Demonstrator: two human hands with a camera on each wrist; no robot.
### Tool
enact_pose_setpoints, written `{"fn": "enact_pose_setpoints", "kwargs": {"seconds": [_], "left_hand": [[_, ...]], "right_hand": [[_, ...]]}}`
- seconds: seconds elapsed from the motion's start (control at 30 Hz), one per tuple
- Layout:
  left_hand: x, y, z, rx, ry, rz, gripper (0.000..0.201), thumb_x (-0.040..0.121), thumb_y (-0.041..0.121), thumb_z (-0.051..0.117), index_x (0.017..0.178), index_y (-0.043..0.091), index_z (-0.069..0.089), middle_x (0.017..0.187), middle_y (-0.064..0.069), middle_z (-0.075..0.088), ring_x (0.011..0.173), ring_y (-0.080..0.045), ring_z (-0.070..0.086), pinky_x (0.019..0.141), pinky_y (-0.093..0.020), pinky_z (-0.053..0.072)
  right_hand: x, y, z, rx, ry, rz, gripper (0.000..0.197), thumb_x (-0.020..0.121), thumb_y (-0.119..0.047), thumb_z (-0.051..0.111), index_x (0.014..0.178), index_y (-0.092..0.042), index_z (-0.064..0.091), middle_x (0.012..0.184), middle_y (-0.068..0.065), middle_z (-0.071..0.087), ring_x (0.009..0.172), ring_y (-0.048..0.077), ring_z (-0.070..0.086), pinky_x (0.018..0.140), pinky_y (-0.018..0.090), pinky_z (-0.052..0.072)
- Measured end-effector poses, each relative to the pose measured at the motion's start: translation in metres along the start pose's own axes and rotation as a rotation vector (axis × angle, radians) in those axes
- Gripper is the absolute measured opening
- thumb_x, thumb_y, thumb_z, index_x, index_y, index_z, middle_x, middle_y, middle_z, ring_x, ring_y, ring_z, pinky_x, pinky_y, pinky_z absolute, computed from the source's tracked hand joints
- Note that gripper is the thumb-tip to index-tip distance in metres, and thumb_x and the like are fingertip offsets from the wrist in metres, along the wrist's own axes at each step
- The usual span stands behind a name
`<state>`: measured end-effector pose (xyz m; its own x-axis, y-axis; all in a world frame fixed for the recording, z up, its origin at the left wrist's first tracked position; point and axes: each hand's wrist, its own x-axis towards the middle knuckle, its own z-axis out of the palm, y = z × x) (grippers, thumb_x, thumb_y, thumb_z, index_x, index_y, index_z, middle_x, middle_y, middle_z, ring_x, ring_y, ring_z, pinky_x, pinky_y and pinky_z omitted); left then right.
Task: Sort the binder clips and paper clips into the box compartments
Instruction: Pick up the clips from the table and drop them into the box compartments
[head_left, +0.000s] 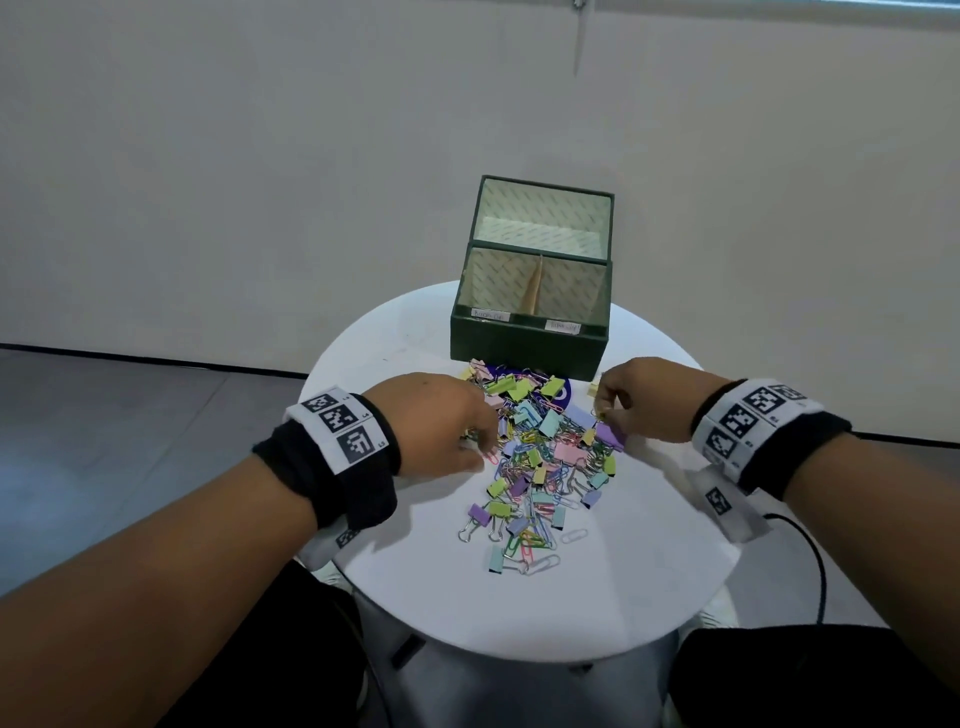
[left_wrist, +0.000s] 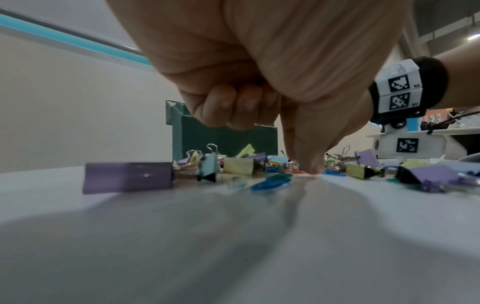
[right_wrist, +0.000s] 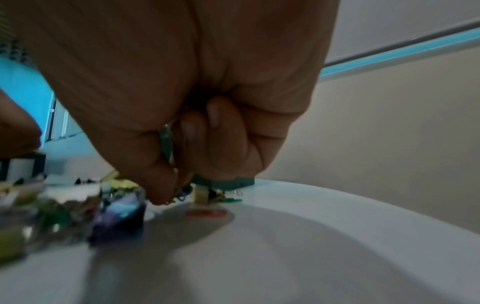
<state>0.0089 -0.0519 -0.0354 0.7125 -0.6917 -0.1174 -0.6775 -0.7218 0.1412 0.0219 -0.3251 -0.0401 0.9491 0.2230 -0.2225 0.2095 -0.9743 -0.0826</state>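
Observation:
A mixed pile of pastel binder clips and coloured paper clips (head_left: 545, 452) lies mid-table in front of the dark green box (head_left: 524, 343). The box's front half is split by a divider into two labelled compartments. My left hand (head_left: 475, 449) is at the pile's left edge. Its outer fingers are curled, and thumb and forefinger (left_wrist: 310, 171) pinch down on a pink paper clip (head_left: 491, 459) on the table. My right hand (head_left: 602, 413) hovers at the pile's right edge with curled fingers. It holds wire paper clips (right_wrist: 166, 142) in the palm and pinches more at the fingertips (right_wrist: 158, 195).
The round white table (head_left: 519, 613) is small, with its edge close on every side. A large purple binder clip (left_wrist: 127, 181) lies left of my left hand. A red paper clip (right_wrist: 207, 213) lies loose near the box (right_wrist: 228, 182). A black cable (head_left: 815, 571) hangs off the right side.

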Motion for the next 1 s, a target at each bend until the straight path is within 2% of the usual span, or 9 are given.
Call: {"fn": "enact_pose_setpoints", "kwargs": {"seconds": [0.13,0.27,0.4,0.53,0.6,0.67,0.77,0.9,1.0], "left_hand": [[0.001,-0.001,0.003,0.024,-0.041,0.001,0.023,0.090,0.047,0.062,0.111,0.041,0.070,0.103,0.016,0.059,0.095,-0.009,0.056,0.084,-0.029,0.050],[0.002,0.001,0.004,0.034,-0.026,0.015,0.014,0.091,0.043,0.062,0.095,0.034,0.071,0.096,0.014,0.059,0.086,-0.009,0.056,0.077,-0.028,0.051],[0.002,0.001,0.006,0.069,-0.007,0.040,0.014,0.094,0.037,0.055,0.092,0.032,0.067,0.098,0.014,0.060,0.085,-0.011,0.057,0.077,-0.031,0.052],[0.003,0.000,0.006,0.040,0.016,0.054,0.016,0.097,0.035,0.049,0.101,0.032,0.063,0.100,0.014,0.060,0.088,-0.012,0.057,0.076,-0.029,0.049],[0.003,-0.001,0.006,0.019,0.040,0.054,0.013,0.098,0.038,0.048,0.100,0.032,0.059,0.102,0.012,0.063,0.088,-0.014,0.058,0.077,-0.031,0.051],[0.004,-0.001,0.006,-0.007,0.043,0.031,0.011,0.100,0.038,0.046,0.099,0.033,0.055,0.101,0.014,0.063,0.087,-0.014,0.056,0.077,-0.032,0.050],[0.007,-0.001,0.007,-0.057,0.035,-0.050,0.009,0.102,0.031,0.042,0.101,0.035,0.050,0.093,0.019,0.058,0.082,-0.013,0.055,0.075,-0.033,0.049],[0.007,-0.001,0.009,-0.014,0.042,-0.088,0.013,0.101,0.023,0.043,0.098,0.036,0.040,0.077,0.017,0.048,0.072,-0.016,0.053,0.068,-0.036,0.050],[0.007,0.006,-0.002,-0.008,0.003,-0.079,0.009,0.102,0.024,0.042,0.100,0.033,0.041,0.089,0.016,0.051,0.076,-0.017,0.055,0.071,-0.038,0.051]], "right_hand": [[-0.003,-0.004,-0.029,0.156,0.103,-0.034,0.009,0.096,-0.024,0.059,0.091,-0.020,0.065,0.071,-0.012,0.054,0.065,0.009,0.049,0.057,0.020,0.034],[0.013,-0.010,-0.063,0.270,0.274,-0.033,0.007,0.094,-0.019,0.061,0.088,-0.015,0.062,0.072,-0.007,0.055,0.063,0.007,0.047,0.057,0.021,0.036],[0.043,-0.018,-0.084,0.236,0.327,0.024,0.010,0.089,-0.009,0.059,0.090,-0.018,0.061,0.083,-0.008,0.057,0.074,0.011,0.053,0.061,0.021,0.037],[0.063,-0.025,-0.087,0.237,0.246,0.051,0.030,0.087,-0.002,0.058,0.105,-0.025,0.066,0.106,-0.006,0.064,0.097,0.015,0.060,0.084,0.028,0.050],[0.068,-0.025,-0.088,0.264,0.243,0.047,0.039,0.086,-0.001,0.058,0.113,-0.029,0.065,0.120,-0.004,0.063,0.108,0.017,0.060,0.093,0.032,0.051],[0.067,-0.024,-0.089,0.292,0.252,0.024,0.041,0.087,-0.002,0.059,0.115,-0.032,0.064,0.125,-0.004,0.063,0.114,0.015,0.059,0.091,0.030,0.050],[0.057,-0.018,-0.088,0.390,0.296,-0.026,0.036,0.088,-0.001,0.058,0.112,-0.027,0.066,0.117,-0.009,0.061,0.113,0.010,0.059,0.080,0.022,0.045],[0.030,-0.004,-0.074,0.427,0.453,-0.043,0.011,0.089,-0.008,0.064,0.090,-0.019,0.063,0.087,-0.012,0.064,0.080,0.003,0.059,0.079,0.023,0.050],[0.005,0.015,-0.048,0.242,0.259,-0.046,0.015,0.091,-0.014,0.061,0.082,-0.025,0.061,0.083,-0.014,0.063,0.079,0.009,0.059,0.071,0.021,0.047]]}}
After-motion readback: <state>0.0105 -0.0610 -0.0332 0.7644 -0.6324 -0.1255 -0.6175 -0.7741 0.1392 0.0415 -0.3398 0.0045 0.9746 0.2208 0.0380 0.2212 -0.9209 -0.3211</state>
